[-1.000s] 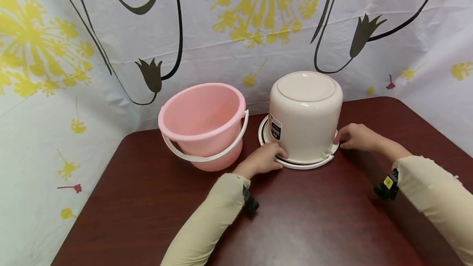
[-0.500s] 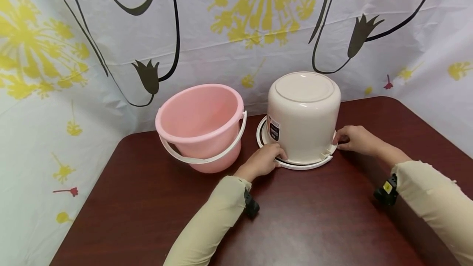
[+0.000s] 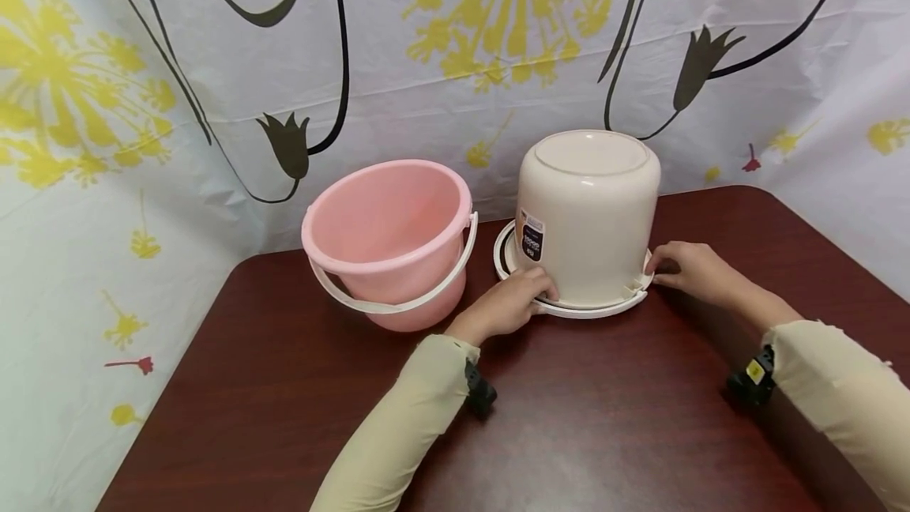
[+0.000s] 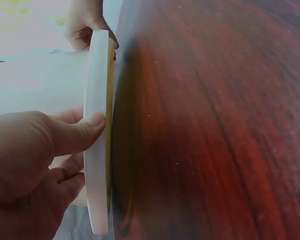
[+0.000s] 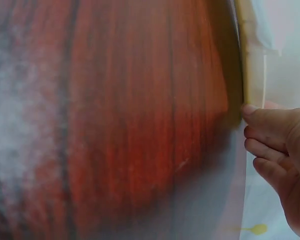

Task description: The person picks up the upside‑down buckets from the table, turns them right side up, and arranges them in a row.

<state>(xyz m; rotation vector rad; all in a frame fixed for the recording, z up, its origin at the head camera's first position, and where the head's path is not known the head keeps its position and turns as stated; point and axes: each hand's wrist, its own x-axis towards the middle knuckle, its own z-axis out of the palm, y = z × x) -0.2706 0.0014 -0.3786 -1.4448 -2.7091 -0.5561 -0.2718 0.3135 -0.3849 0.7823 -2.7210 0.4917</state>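
Note:
A cream bucket (image 3: 588,212) stands upside down on the table in the head view, base up and a label on its left side. Its white handle (image 4: 96,185) lies along the rim. My left hand (image 3: 506,305) grips the front left of the rim; in the left wrist view the thumb lies over the handle, with fingers behind it. On the other side, my right hand (image 3: 693,271) pinches the rim between thumb and fingers. A narrow gap shows between rim and table in the left wrist view. The bucket's inside is hidden.
A pink bucket (image 3: 398,216) with a white handle stands upright to the left, close to my left hand. A patterned cloth (image 3: 441,125) hangs behind the dark red wooden table (image 3: 604,417). The table's right edge runs beyond my right hand.
The cream bucket's front rim has risen slightly and its base now sits a little higher. Both hands keep their hold on the rim. The pink bucket stays where it was.

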